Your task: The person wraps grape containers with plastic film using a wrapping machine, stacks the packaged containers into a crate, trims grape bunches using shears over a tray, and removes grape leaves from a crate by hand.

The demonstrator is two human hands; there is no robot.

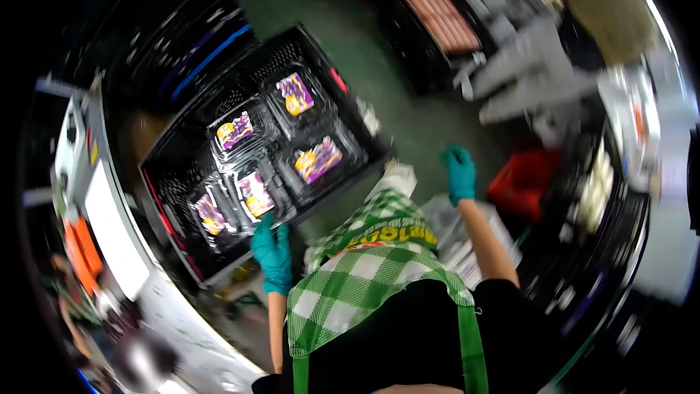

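Note:
A black crate (302, 44) holds several clear plastic packs with purple and yellow labels, such as the pack (318, 160) at its right side. My left hand (272, 254), in a teal glove, is at the crate's near edge, close to the lowest labelled pack (255, 194); its fingertips reach over the rim and I cannot make out whether they grip anything. My right hand (459, 174), also teal-gloved, hangs in the air right of the green checked apron, away from the crate. Its fingers are blurred.
Stacked black crates (175, 44) stand at upper left. Another crate with pink rolls (441, 20) is at upper right, beside a person in grey (543, 66). A red container (525, 186) is at right. A white table edge (175, 314) runs along lower left.

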